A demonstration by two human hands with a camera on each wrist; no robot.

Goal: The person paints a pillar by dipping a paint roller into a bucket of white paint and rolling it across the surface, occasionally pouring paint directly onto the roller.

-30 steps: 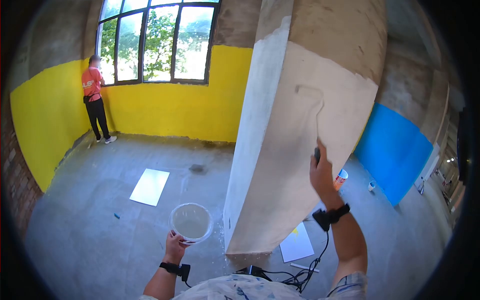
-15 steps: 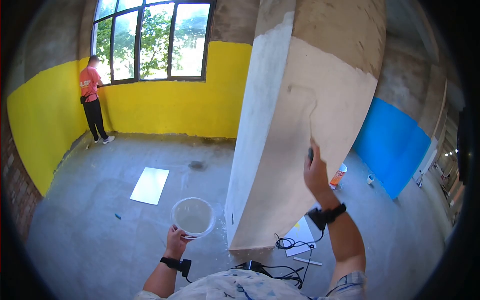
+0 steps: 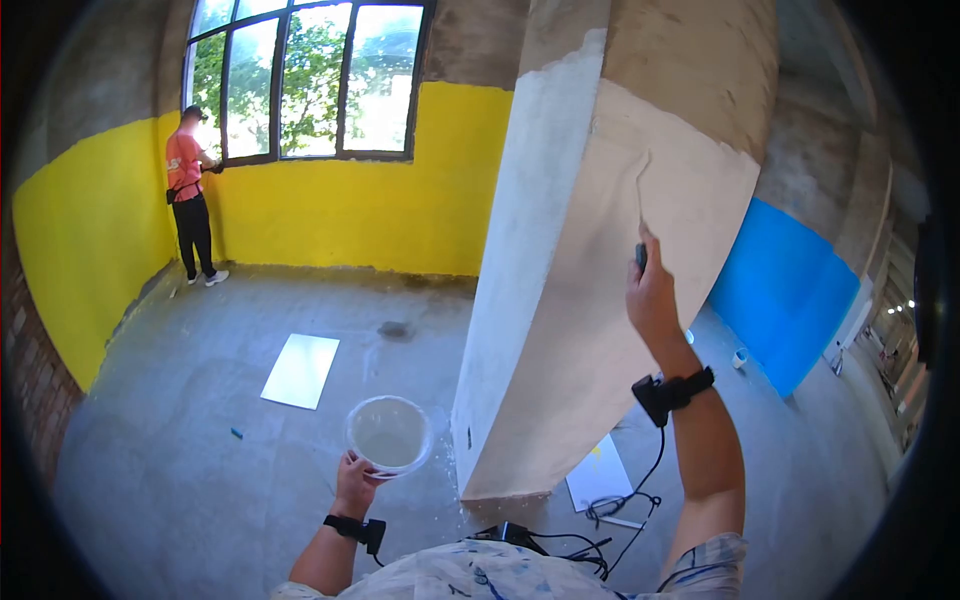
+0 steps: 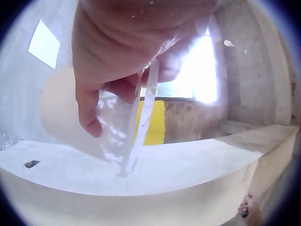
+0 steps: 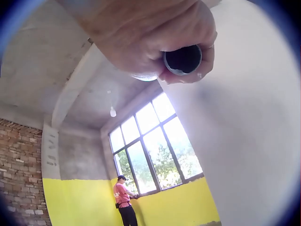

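Daylight pours in from the window (image 3: 300,80) at eleven o'clock, blowing out white at two o'clock behind the left hand (image 4: 131,42) and glinting on its clear bucket (image 4: 141,122). Fisheye bends all edges into black rims; the right hand (image 5: 141,33) looms soft-focused round the roller handle (image 5: 182,60).

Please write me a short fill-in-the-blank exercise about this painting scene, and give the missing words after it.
1. The clear bucket is held in the ___ grip.
2. The right grip holds a paint ___ against the pillar.
3. The wall below the window is painted ___.
Missing words: left; roller; yellow.
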